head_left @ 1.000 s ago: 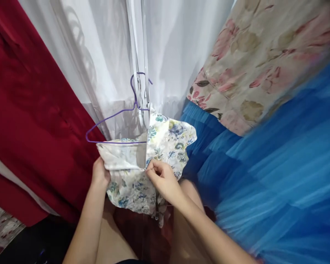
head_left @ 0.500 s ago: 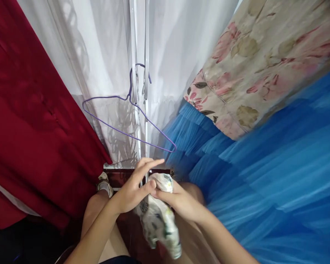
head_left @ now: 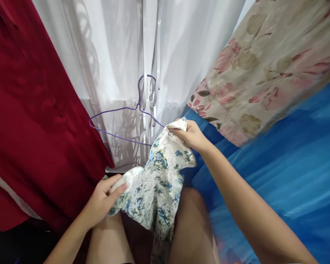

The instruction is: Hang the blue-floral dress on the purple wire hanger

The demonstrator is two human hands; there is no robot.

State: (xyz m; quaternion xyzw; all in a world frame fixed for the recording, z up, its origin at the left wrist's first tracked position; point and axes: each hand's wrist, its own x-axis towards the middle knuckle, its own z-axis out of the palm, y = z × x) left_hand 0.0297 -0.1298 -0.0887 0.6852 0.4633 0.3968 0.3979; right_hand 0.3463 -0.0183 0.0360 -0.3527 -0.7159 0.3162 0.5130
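Note:
Between my two hands stretches a small white garment with blue, green and yellow flowers; it looks like a child's top or dress. My left hand grips its left edge, thumb on top. Higher up, my right hand pinches the upper right edge. The lower end of the cloth droops between my legs and is partly in shadow. Behind the garment hangs a thin purple clothes hanger, hooked at a white strap, its right side covered by the cloth.
White curtain-like fabric hangs ahead, with narrow white straps down its middle. Dark red cloth is on the left. At the right hang a beige floral cloth and blue fabric. My bare knees are below.
The bunched garment has been raised and spread open. My right hand has moved up and right with it; my left hand has moved down and left and taken hold of its edge.

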